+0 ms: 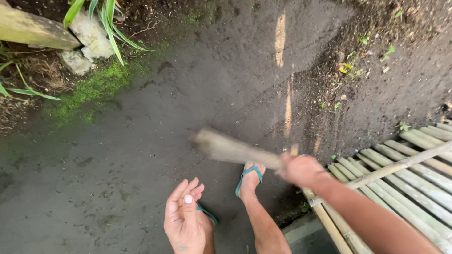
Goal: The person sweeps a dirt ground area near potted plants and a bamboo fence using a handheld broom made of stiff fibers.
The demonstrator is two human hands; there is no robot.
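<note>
The right hand (301, 170) is closed in a fist around the handle end of a broom (235, 150), a bundle of pale stiff fibres that shows blurred, as in mid-swing. The left hand (184, 216) hangs empty, palm turned inward, fingers straight and loosely together, thumb laid across them; it touches nothing.

All places here are given from the bamboo platform (414, 174), a deck of pale split slats at the lower right. The broom head lies well to the left of the platform, low over dark packed earth (141, 141). Two feet in teal sandals (249, 175) stand on the earth just left of the platform's edge. Far up and left of it grow a patch of bright moss (99, 84), pale stones (89, 37) and long green leaves (110, 23).

Judging by the ground, the broad stretch left of the platform looks smooth and mostly free of litter. Straight above the platform lies rougher soil with scattered leaf bits, twigs and small weeds (348, 70), which appears unswept. So the sweeping seems partly done, with that strip remaining.
</note>
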